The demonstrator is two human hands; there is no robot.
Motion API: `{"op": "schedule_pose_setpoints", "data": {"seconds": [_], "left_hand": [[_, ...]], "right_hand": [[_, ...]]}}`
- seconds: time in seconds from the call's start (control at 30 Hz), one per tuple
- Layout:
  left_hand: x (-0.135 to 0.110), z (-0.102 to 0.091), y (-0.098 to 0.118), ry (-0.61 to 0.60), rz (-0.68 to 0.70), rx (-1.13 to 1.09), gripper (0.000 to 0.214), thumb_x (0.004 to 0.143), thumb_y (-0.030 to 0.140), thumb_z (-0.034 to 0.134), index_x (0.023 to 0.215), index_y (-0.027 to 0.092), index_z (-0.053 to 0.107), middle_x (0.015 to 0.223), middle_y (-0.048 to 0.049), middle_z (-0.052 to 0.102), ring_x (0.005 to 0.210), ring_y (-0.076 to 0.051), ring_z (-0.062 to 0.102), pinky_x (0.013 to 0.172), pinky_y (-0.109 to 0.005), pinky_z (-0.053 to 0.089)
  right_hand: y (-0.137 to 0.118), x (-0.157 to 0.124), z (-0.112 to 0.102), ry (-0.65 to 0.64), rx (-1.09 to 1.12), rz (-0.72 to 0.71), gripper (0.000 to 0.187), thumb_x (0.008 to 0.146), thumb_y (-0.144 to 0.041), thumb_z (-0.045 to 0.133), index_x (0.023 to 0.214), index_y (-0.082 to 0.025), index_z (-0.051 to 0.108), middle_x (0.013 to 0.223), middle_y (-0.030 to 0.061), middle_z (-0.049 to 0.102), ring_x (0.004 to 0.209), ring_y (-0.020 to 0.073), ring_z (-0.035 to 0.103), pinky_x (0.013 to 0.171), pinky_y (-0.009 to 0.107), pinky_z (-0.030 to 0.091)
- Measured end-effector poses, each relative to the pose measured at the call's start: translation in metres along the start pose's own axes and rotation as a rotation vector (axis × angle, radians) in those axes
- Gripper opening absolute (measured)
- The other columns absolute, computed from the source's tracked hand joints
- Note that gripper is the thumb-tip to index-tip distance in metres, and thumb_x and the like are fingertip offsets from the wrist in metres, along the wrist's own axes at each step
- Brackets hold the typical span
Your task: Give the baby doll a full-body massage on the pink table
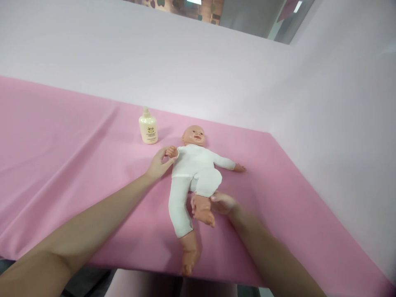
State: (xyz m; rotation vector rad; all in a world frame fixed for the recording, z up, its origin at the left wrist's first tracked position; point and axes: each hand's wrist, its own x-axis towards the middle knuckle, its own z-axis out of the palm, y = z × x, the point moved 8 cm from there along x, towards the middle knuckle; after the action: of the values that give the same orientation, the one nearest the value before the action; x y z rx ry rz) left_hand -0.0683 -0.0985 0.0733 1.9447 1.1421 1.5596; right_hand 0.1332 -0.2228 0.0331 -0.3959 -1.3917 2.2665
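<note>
A baby doll (192, 161) with a white cloth body lies face up on the pink-covered table, its head toward the wall. My left hand (161, 163) is closed around the doll's arm on the left, and the doll's small fist pokes out by my thumb. Around the doll's bent lower leg, on the right, my right hand (221, 202) is wrapped, with some fingers hidden behind the leg. The doll's other leg lies stretched toward me. Its other arm points out to the right, untouched.
A cream-coloured pump bottle (149, 127) with a printed label stands left of the doll's head. The pink cloth (77, 165) has folds on the left. Behind the table rises a white wall (154, 62) with a window (247, 18) at the top.
</note>
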Motion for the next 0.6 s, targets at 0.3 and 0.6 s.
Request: {"op": "schedule_pose_setpoints", "data": {"seconds": [0.3,0.6], "left_hand": [[-0.004,0.005,0.017,-0.114,0.104,0.144,0.037,0.091,0.048,0.062,0.118,0.022,0.064,0.120,-0.0095,0.071,0.115,-0.027,0.063,0.107,-0.047,0.047],[-0.007,0.012,0.023,-0.204,0.189,0.236,0.039,0.092,0.046,0.060,0.124,0.024,0.063,0.127,-0.0099,0.069,0.122,-0.028,0.059,0.110,-0.048,0.045]], "right_hand": [[-0.012,0.004,0.001,0.062,0.125,-0.083,0.058,0.080,-0.066,0.068,0.102,-0.012,0.068,0.098,0.0098,0.066,0.092,0.0237,0.066,0.092,0.042,0.055],[-0.027,0.003,-0.005,0.175,0.104,-0.196,0.052,0.087,-0.065,0.063,0.093,-0.013,0.069,0.092,0.0082,0.064,0.084,0.0227,0.066,0.084,0.040,0.058]]}}
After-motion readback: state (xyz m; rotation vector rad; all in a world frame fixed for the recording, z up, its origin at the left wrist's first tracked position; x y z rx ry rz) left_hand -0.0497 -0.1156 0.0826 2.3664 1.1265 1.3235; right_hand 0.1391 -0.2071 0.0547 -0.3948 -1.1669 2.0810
